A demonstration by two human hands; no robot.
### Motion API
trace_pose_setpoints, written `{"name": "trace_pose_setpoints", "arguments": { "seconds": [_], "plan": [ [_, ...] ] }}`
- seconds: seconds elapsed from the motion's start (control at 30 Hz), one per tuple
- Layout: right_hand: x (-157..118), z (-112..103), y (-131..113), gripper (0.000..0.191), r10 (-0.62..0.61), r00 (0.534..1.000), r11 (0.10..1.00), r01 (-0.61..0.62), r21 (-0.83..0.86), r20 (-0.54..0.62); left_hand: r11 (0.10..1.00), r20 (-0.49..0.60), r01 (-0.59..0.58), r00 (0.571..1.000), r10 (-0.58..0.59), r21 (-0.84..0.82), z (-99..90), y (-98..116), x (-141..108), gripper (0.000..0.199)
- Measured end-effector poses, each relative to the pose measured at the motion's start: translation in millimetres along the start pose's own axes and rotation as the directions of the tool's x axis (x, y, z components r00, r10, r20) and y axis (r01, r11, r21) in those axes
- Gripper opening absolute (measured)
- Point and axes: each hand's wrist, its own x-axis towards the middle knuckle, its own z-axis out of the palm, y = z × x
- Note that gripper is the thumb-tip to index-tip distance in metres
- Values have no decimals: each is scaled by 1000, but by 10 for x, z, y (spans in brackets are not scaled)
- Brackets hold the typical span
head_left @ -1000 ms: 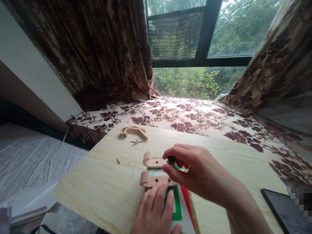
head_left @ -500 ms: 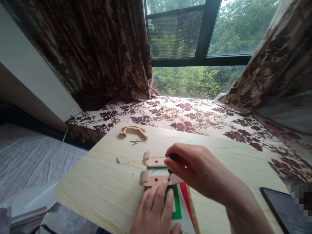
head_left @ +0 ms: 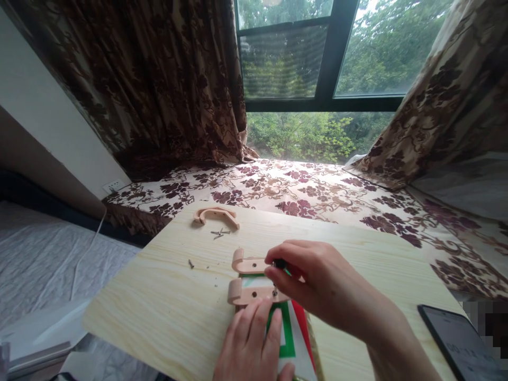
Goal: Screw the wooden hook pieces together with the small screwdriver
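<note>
A screwdriver [head_left: 279,263] with a black handle is pinched between the thumb and fingers of my right hand [head_left: 313,272]. Its lower end is over a screw hole in the near wooden hook [head_left: 243,294]; my hand hides part of the shaft. A second wooden hook [head_left: 249,263] lies parallel just behind it. Both rest on a flat green, white and red printed pack [head_left: 289,333]. My left hand [head_left: 250,338] lies flat on this pack with fingers stretched, fingertips at the near hook's edge.
Farther back on the pale wooden table [head_left: 159,296] lie more curved wooden hooks [head_left: 216,214] and several loose screws [head_left: 219,233]. One screw [head_left: 191,263] lies apart to the left. A phone [head_left: 456,338] is at the right edge, and a floral-covered window seat [head_left: 278,180] adjoins the back.
The view has shifted slightly. My right hand has turned a little with the screwdriver, whose shaft now shows less. My left hand stays in place on the pack.
</note>
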Motion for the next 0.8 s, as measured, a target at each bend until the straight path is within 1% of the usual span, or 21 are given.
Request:
{"name": "trace_pose_setpoints", "arguments": {
  "seconds": [0.1, 0.13, 0.2, 0.23, 0.27, 0.33, 0.4, 0.47, 0.53, 0.6, 0.67, 0.73, 0.8],
  "plan": [
    [0, -61, -72, 14, -23, 996, 1000, 24, -16, 86, 1000, -44, 1, 999, 0, 2, -22, -21, 34, 49],
    [9, -83, -92, 14, -25, 993, 999, 29, -31, 114, 1000, -45, -15, 999, 15, 9, -43, -40, 56, 49],
    [34, -121, -120, 12, -14, 988, 996, 27, -85, 151, 996, -18, -82, 996, 83, 35, -101, -97, 111, 48],
    [47, -136, -130, 12, 2, 987, 992, 18, -123, 161, 984, 56, -170, 984, 167, 48, -132, -131, 139, 44],
    [59, -148, -138, 12, 21, 985, 986, 7, -165, 170, 974, 91, -220, 973, 214, 54, -160, -166, 165, 43],
    [82, -168, -153, 13, 56, 981, 967, -8, -253, 184, 965, 88, -255, 964, 250, 54, -197, -226, 201, 44],
    [107, -192, -181, 14, 79, 976, 940, -6, -342, 201, 963, 66, -265, 963, 262, 46, -207, -263, 214, 44],
    [140, -225, -227, 14, 68, 971, 906, 37, -423, 231, 964, 50, -262, 964, 260, 41, -199, -279, 211, 43],
    [180, -263, -287, 14, 34, 955, 876, 114, -469, 294, 966, 31, -256, 966, 255, 39, -186, -283, 201, 43],
    [222, -293, -341, 14, -4, 924, 863, 197, -465, 383, 964, 10, -262, 965, 262, 39, -170, -289, 190, 43],
    [262, -301, -370, 14, -23, 890, 856, 253, -452, 455, 961, -1, -272, 962, 273, 44, -151, -300, 174, 44],
    [294, -287, -363, 16, -33, 873, 838, 290, -463, 487, 960, 13, -277, 961, 277, 46, -127, -317, 151, 45],
    [313, -257, -329, 17, -23, 876, 818, 293, -494, 482, 957, 42, -289, 957, 287, 37, -102, -335, 126, 47]
  ]
}}
